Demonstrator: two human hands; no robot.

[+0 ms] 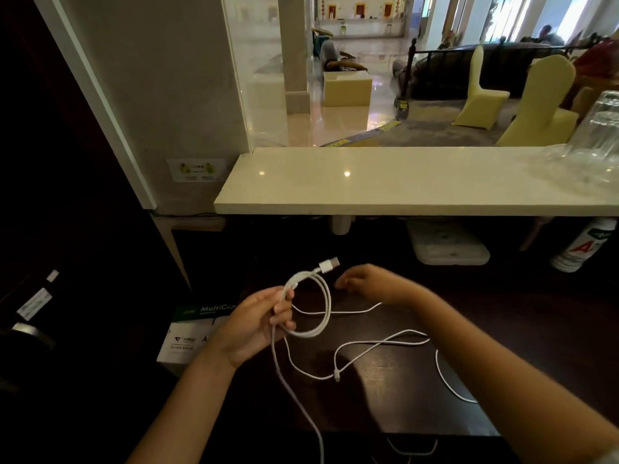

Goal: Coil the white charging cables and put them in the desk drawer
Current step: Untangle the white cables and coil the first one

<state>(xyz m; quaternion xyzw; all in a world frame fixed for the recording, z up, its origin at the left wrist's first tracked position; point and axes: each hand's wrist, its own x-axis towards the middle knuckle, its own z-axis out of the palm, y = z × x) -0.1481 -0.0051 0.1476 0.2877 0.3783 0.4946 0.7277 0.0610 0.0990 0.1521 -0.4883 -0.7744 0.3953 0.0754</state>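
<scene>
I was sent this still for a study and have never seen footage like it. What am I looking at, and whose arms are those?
There is no machine here. One wide-angle camera sits on a person's head and looks forward and down, so the arms are the wearer's own. The left hand grips a partly wound white cable coil, its USB plug sticking up. The right hand reaches forward with fingers loosely open, holding nothing that I can see. More loose white cable lies uncoiled on the dark desk. Beyond it is a pale stone counter. No drawer is visible.

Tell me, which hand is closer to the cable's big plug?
Right. The right hand reaches just beside the USB plug; the left hand grips the coil lower down.
</scene>
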